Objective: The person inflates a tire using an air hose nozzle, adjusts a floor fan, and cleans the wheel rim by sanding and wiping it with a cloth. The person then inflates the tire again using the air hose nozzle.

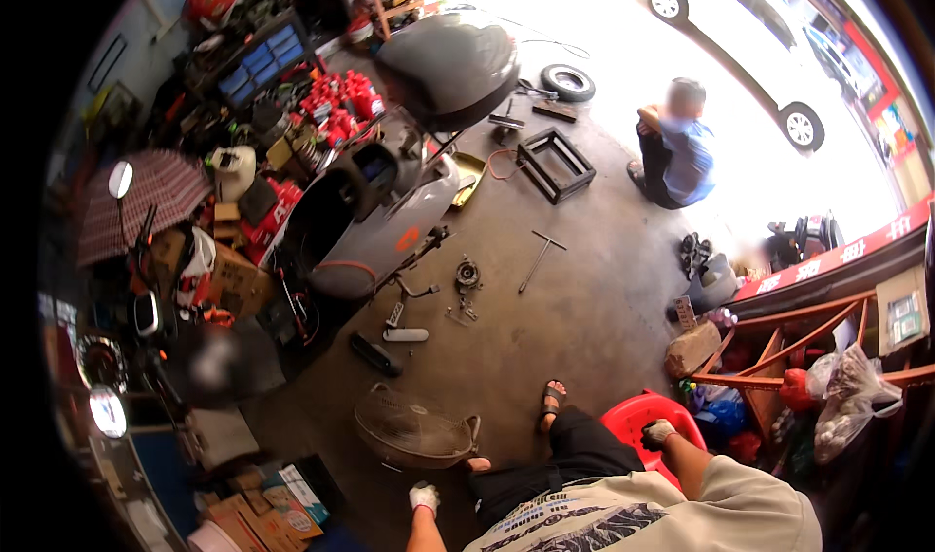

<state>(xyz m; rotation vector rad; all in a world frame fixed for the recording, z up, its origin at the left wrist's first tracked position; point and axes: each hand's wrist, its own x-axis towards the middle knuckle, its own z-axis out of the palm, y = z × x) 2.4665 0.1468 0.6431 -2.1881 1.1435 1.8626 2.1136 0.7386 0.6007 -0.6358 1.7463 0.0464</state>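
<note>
Right hand [658,433], gloved, fingers closed on red stool [633,418] rim, bracing. Left hand [424,497] hangs near fan [409,427] on floor [545,318]; finger state unclear.

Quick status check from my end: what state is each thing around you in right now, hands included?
Left hand: gloved, hanging free, holding nothing.
Right hand: gloved, resting on the red plastic stool.
Scooter: seat raised, compartment open.
Floor fan: lying flat on the floor.
T-handle wrench: lying loose on the concrete.
Small tyre: lying flat.
Umbrella: opened out.
</note>
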